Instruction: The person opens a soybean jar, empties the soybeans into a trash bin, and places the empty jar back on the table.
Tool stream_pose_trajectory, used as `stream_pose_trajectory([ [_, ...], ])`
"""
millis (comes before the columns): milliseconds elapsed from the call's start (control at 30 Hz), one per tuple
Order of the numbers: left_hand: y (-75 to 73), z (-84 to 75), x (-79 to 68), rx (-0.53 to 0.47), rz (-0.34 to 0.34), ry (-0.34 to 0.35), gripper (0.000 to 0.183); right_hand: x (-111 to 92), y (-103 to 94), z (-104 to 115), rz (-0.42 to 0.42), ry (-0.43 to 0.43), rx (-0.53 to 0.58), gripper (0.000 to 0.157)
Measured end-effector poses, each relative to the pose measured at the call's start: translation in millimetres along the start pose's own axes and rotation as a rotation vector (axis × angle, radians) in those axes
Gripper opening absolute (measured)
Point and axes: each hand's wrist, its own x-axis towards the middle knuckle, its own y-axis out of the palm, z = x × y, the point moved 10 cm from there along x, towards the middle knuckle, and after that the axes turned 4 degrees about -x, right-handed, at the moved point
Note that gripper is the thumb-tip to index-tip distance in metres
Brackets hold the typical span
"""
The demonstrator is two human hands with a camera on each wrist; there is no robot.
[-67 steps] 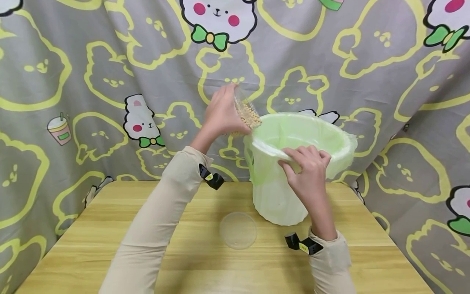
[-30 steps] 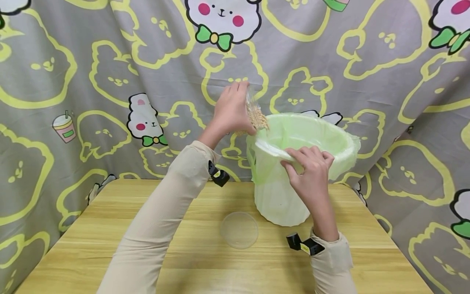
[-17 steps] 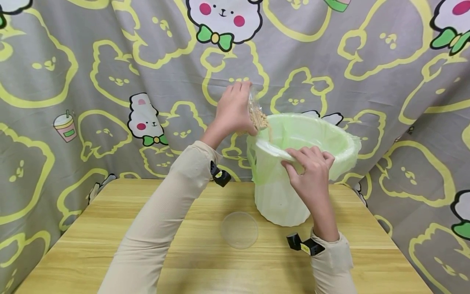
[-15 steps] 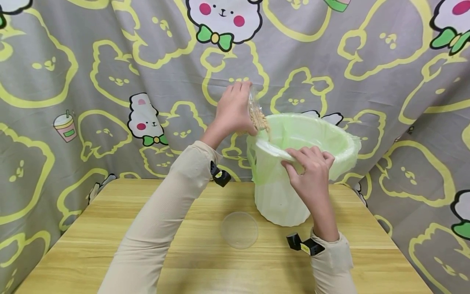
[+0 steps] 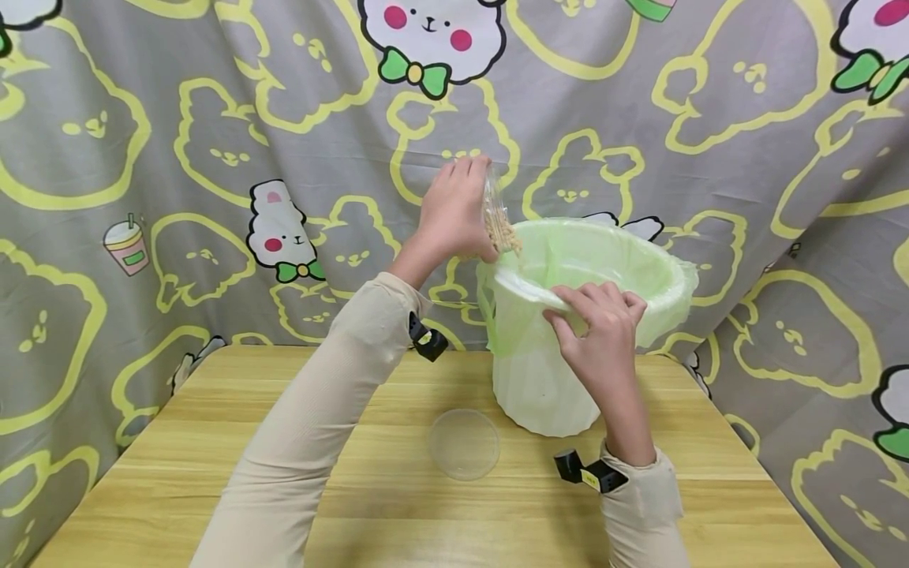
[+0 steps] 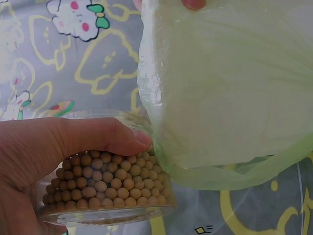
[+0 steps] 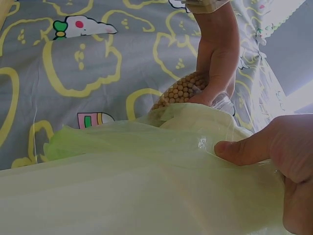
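Head view: what has been changed since the earlier frames?

The short clear plastic tub [image 6: 102, 215] has been brought nearer to the pale fluted plastic bin [image 5: 543, 394] than it was about two seconds ago, when it was held more to the left. Half a second ago a blurred streak of small round tan beads [image 6: 117, 183] was seen past its mouth; now that streak is shorter.

And where is the tub relative to the left hand [image 5: 454, 207]?

It is gripped in the curled fingers and thumb, on the side of the palm that is turned toward the bin. In the left wrist view the thumb is laid across the tub's upper wall, and beads are seen below it. The tub is tilted, its mouth turned to the bin's near-left rim; whether the rim is touched cannot be told.

How is the right hand [image 5: 600, 319] placed?

Its position is unchanged. The rim is pinched, with the fingers hooked over the top and the thumb pressed outside, on the thin light-green plastic bag [image 5: 649, 272] that is folded over the bin.

Is anything left on the wooden table [image 5: 213, 442]?

A flat clear round disc [image 5: 464, 444] is left lying in front of the bin, touched by neither hand.
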Motion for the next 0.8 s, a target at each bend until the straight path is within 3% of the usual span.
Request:
stream_pose_trajectory([
  [800, -0.5, -11.9, 0.4, 0.074, -0.048, 0.054, 0.123, 0, 0.3, -1, 0.013, 0.010, -0.002, 0.023],
])
